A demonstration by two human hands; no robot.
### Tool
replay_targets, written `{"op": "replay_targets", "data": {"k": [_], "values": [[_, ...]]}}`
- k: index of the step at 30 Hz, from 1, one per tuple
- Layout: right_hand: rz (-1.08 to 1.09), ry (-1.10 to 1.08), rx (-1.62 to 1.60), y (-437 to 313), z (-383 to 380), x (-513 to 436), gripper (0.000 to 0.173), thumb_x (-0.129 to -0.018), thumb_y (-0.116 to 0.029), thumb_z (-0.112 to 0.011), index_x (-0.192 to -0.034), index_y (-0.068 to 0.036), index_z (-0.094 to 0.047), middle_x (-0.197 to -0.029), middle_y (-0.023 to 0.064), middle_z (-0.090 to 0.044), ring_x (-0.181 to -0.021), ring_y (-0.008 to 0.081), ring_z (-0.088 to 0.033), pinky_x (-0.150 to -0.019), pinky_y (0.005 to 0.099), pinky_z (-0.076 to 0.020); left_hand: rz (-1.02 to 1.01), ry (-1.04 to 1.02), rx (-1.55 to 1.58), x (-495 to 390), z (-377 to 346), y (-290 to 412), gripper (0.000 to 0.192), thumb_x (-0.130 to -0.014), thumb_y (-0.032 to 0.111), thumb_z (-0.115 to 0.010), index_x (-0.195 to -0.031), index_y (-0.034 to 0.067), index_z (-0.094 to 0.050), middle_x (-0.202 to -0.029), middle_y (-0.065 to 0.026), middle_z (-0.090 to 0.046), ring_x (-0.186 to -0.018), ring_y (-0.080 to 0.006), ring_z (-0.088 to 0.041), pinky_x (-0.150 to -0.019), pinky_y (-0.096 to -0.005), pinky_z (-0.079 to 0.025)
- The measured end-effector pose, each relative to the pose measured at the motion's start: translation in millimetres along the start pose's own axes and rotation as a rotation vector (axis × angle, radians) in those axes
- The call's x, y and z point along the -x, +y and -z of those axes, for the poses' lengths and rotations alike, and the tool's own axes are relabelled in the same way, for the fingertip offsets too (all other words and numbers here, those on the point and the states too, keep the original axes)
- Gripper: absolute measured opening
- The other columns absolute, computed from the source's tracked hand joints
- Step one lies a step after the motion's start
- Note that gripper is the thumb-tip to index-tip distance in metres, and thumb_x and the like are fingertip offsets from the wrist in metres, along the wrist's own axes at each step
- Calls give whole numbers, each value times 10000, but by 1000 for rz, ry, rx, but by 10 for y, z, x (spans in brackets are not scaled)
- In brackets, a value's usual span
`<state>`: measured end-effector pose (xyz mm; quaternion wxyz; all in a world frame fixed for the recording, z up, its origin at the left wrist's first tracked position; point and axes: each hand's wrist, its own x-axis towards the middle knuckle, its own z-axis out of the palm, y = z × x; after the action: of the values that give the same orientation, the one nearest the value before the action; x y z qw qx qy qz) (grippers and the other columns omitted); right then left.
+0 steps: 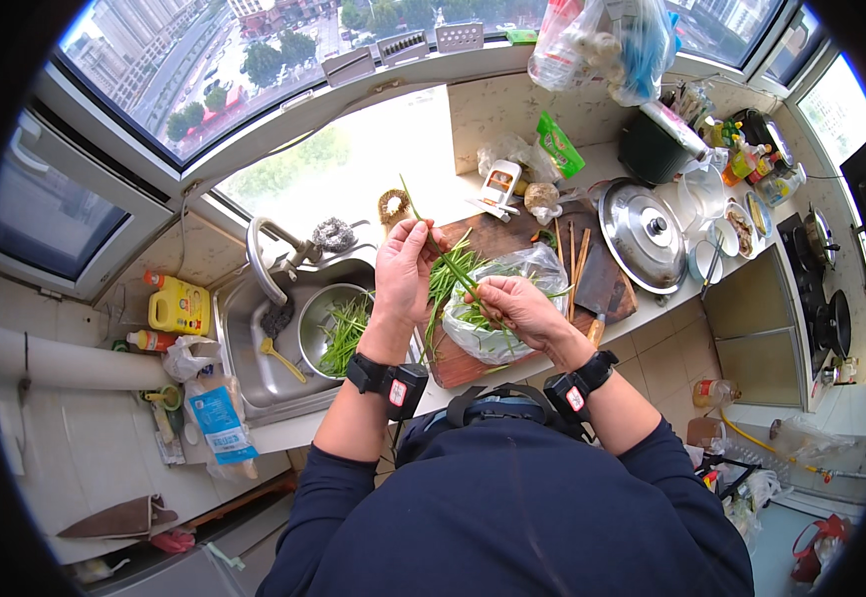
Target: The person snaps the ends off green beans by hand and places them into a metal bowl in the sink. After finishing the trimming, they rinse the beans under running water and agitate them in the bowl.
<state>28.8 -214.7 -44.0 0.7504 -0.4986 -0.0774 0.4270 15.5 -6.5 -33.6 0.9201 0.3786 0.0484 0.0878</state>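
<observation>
A long thin green stalk [457, 273] runs between my hands. My left hand [405, 263] pinches it near its upper end, and my right hand [513, 304] grips it lower down. Beneath my right hand, a clear plastic bag [539, 261] with green pieces in it rests on the wooden cutting board [451, 364]. Loose green stalks [444, 277] lie on the board beside my left hand. To the left, a metal bowl [312, 328] in the sink holds a heap of cut green stalks [345, 336].
A cleaver [598, 280] and wooden chopsticks [574, 261] lie on the board's right side. Beyond them is a large metal lid [636, 240]. The sink [254, 377] has a curved faucet [257, 257] and a yellow brush [283, 360]. A yellow jug [179, 304] stands left of it.
</observation>
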Motion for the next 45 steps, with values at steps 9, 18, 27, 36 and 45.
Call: {"op": "replay_targets", "data": {"k": [9, 18, 27, 36, 45], "values": [[189, 231, 615, 26, -19, -57, 191, -983, -141, -610, -911, 16, -692, -617, -13, -565, -563, 76, -500, -532, 260, -407, -78, 9, -173, 128, -202, -9, 107, -1036, 104, -582, -1067, 4, -606, -880, -70, -677, -812, -155, -651, -809, -292, -530], [316, 313, 1183, 6, -16, -16, 248, -1018, -145, -579, -827, 3, -635, -632, 20, -618, -572, 112, -618, -539, 297, -470, -198, -14, -273, 246, -422, 69, 95, -1038, 96, -581, -1048, 5, -606, -859, -62, -662, -798, -137, -625, -785, -275, -513], [-8, -46, -48, 215, 119, 20, 255, -1079, -208, -515, -1053, 11, -641, -766, 31, -655, -567, 100, -561, -560, 241, -479, -341, 15, -128, 65, -337, 266, 98, -1041, 91, -577, -1086, 9, -604, -882, -67, -652, -815, -145, -610, -780, -283, -508], [148, 217, -129, 196, 114, 26, 295, -1096, -208, -473, -1230, 0, -634, -924, 70, -709, -608, 63, -517, -567, 207, -456, -436, 64, -49, 63, -212, 256, 102, -1042, 86, -575, -1106, 12, -605, -888, -63, -647, -828, -147, -614, -791, -291, -513], [117, 125, 31, 35, -157, 3, 259, -1073, -246, -555, -1044, -15, -668, -730, -65, -523, -584, 15, -395, -519, 178, -310, -424, 96, -47, 113, -86, 265, 86, -1040, 75, -568, -1100, 23, -600, -889, -69, -639, -822, -160, -615, -807, -293, -517]]}}
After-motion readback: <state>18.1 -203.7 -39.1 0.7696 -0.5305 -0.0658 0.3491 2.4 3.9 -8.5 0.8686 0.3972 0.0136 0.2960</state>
